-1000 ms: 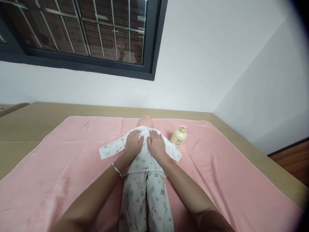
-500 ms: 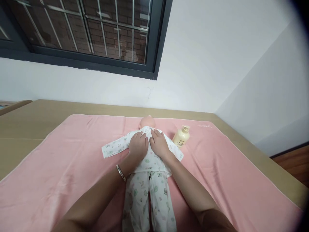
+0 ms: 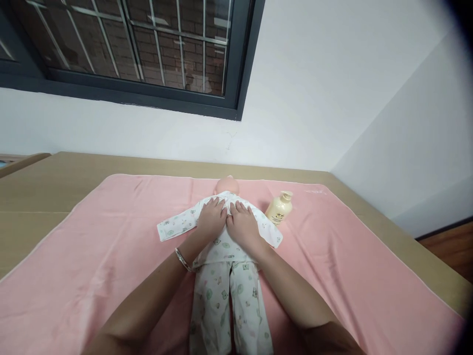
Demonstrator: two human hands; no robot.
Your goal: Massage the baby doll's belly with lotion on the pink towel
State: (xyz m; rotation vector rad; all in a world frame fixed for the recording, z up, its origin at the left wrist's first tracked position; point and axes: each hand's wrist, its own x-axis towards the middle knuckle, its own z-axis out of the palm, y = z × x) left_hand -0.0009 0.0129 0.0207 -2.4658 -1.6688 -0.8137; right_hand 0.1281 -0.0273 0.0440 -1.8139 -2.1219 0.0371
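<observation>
Pink blanket supported the baby doll, already wearing its shirt and trousers. Left hand and right hand lay flat over the shirt, fingers extended, gripping nothing. Hand contact appeared unfinished; the nearby pump bottle was untouched.

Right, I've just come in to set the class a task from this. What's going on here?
A person has both hands, left hand and right hand, laid flat and side by side on the upper body of a doll in patterned white clothes. The doll lies on a pink blanket, head pointing away from the person. A pale yellow bottle is beside the sleeve on the right, touched by neither hand.
</observation>
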